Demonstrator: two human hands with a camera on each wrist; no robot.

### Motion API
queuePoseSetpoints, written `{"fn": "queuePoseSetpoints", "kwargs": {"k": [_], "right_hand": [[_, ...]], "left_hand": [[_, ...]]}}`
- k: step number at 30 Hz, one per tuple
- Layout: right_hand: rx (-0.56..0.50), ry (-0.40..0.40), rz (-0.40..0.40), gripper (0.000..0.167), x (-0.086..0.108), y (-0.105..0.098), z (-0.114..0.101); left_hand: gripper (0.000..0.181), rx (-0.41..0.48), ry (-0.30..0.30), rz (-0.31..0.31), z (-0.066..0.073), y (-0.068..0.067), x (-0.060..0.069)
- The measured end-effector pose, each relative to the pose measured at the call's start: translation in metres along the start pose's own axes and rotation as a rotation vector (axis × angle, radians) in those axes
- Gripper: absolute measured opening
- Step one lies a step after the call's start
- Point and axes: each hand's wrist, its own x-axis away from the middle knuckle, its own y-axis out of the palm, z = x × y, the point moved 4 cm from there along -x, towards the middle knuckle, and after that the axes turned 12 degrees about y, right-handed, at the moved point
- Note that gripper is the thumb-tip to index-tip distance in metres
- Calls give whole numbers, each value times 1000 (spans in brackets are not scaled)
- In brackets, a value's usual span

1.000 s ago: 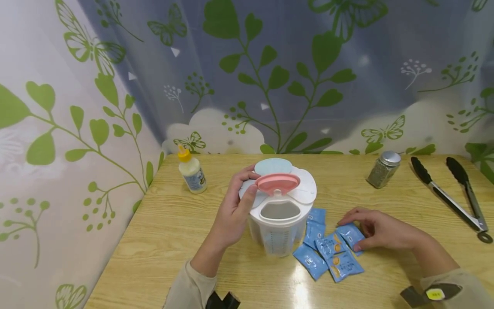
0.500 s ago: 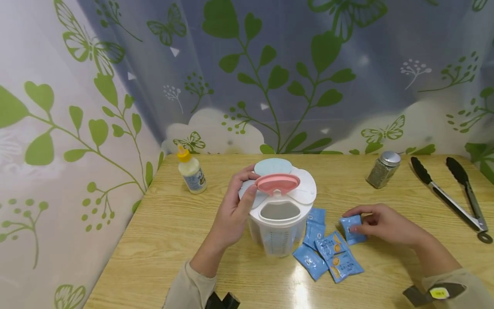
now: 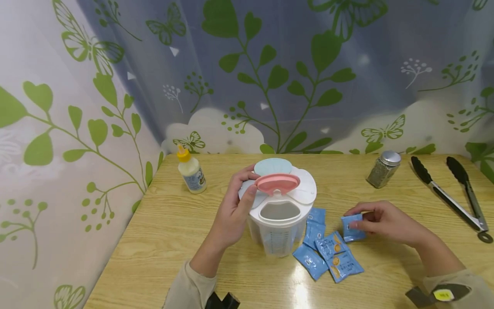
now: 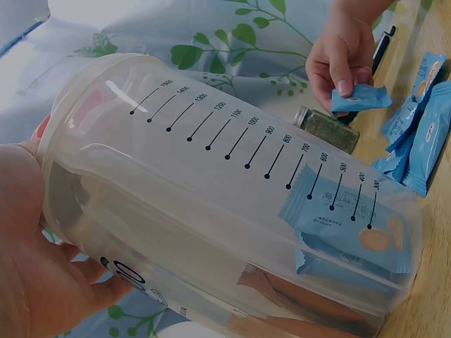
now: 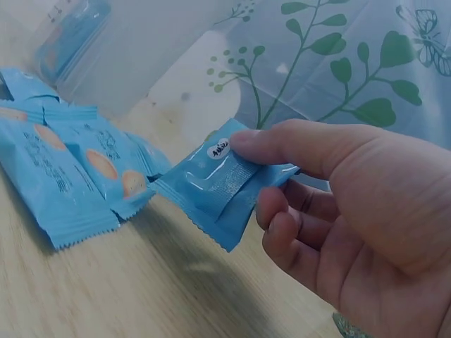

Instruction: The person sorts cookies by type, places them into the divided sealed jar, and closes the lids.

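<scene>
A clear container (image 3: 279, 240) with a white lid stands upright on the table, one opening uncovered beside a raised pink flap (image 3: 278, 183). My left hand (image 3: 234, 210) grips the lid's left side, thumb by the flap. In the left wrist view, blue packets (image 4: 345, 225) and brown ones (image 4: 303, 303) lie inside the container. My right hand (image 3: 390, 223) pinches a small blue packet (image 3: 352, 228) between thumb and fingers, and the right wrist view shows this packet (image 5: 204, 184) held off the table. Several other blue packets (image 3: 344, 265) lie between container and right hand.
A yellow-capped bottle (image 3: 194, 175) stands at the back left of the wooden table (image 3: 154, 240). Toward the back right are a glass jar (image 3: 382, 171) with a metal lid and black-tipped tongs (image 3: 451, 204). Patterned cloth (image 3: 285, 77) hangs behind and on the left.
My right hand has picked a blue packet off the pile's right side, turned it more upright and moved it slightly away from the others. The left hand and container have stayed put.
</scene>
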Motion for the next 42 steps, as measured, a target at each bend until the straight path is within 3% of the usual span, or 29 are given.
{"fn": "queuePoseSetpoints", "kwargs": {"k": [9,17,24,33,36,42], "right_hand": [[-49,-43,-34,17,2,0,-10],[-141,-124,-102,22,6,6,-33],[-171,-170,-64,26,12,11,-57],[-327,-468,-47,43,18,18,-96],[-341,-514,-36,45,17,21,-108],[-366,-533,60,45,15,23,-133]], "left_hand": [[25,11,-4,-1,1,0,0],[25,-1,8,3,2,-1,-1],[24,-11,5,6,-1,-1,1],[25,-4,8,7,0,0,0],[24,-3,8,6,1,0,0],[24,4,-2,7,1,-1,1]]}}
